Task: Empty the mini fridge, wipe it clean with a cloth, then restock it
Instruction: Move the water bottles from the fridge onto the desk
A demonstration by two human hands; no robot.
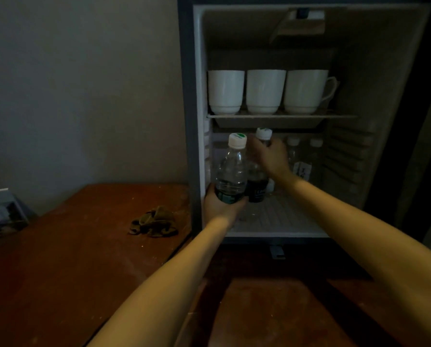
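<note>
Left hand (220, 205) gripping base of front water bottle (232, 171) at mini fridge (196, 121) lower compartment opening, right hand (269, 154) clasping second bottle (258, 181) just behind, olive cloth (154, 221) on wooden table (59, 246).

1. The right grip (269, 156) covers the neck and shoulder of the rear bottle (257, 187), whose dark label is unreadable.
2. The left grip (220, 205) hides the base of the front bottle (232, 169).
3. Two back bottles (301, 160) are dim and blurred, their print illegible.
4. A grey box (1, 209) on the worktop (59, 259) is cut by the left edge.
5. The top of the fridge (196, 71) runs off frame.
</note>
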